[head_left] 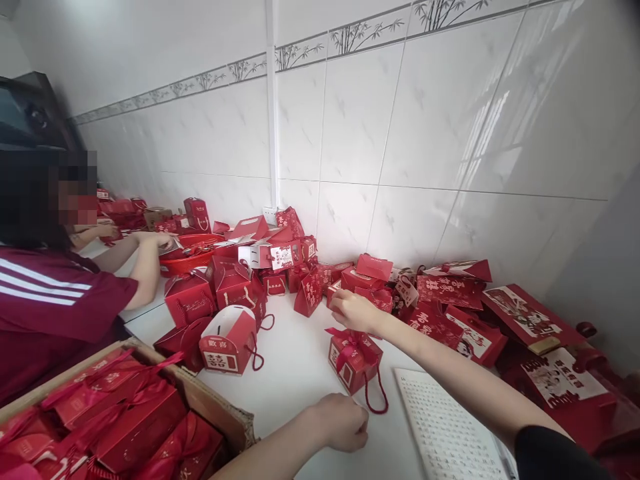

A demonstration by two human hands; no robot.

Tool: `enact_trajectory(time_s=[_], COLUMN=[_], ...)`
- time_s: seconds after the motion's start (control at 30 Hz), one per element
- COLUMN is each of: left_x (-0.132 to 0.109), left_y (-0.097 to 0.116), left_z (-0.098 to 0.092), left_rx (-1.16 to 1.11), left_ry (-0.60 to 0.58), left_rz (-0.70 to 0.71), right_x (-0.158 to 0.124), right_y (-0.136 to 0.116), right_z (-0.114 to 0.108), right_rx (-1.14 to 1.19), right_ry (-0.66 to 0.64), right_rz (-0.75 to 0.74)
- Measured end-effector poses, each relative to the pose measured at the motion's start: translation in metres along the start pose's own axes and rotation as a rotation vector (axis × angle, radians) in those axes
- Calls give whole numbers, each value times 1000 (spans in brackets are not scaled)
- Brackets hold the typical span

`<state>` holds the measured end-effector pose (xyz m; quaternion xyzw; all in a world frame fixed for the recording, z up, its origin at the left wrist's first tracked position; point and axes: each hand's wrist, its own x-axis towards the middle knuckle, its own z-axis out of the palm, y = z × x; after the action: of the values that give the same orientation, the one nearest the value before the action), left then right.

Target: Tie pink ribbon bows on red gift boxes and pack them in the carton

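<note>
A red gift box with a ribbon bow on top and a cord handle stands on the white table in front of me. My left hand rests just below it on the table, fingers curled into a fist with nothing showing in them. Above the bow, my right hand reaches over to the edge of the pile. Its fingers are bent together beside a small red box; whether they grip it is hidden. Farther left is a red and white box with a cord loop.
A carton full of ribboned red boxes fills the lower left. Red boxes are heaped along the tiled wall. A notebook lies at right. On the left, a person in a maroon shirt reaches toward a red basin.
</note>
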<state>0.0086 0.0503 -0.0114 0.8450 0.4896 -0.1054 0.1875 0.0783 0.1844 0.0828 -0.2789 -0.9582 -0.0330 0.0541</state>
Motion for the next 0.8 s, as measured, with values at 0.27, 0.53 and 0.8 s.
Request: enact_trajectory(time_s=[0.27, 0.53, 0.8], left_x=[7, 5, -5], left_y=[1, -4, -3], left_z=[2, -6, -8], left_rx=[74, 57, -26], left_ry=[-67, -45, 107], left_rz=[-19, -44, 50], right_x=[104, 126, -2], right_y=[-31, -20, 40], right_z=[24, 48, -16], right_rx=[48, 179, 172], right_ry=[-183, -4, 385], right_rz=[203, 390, 450])
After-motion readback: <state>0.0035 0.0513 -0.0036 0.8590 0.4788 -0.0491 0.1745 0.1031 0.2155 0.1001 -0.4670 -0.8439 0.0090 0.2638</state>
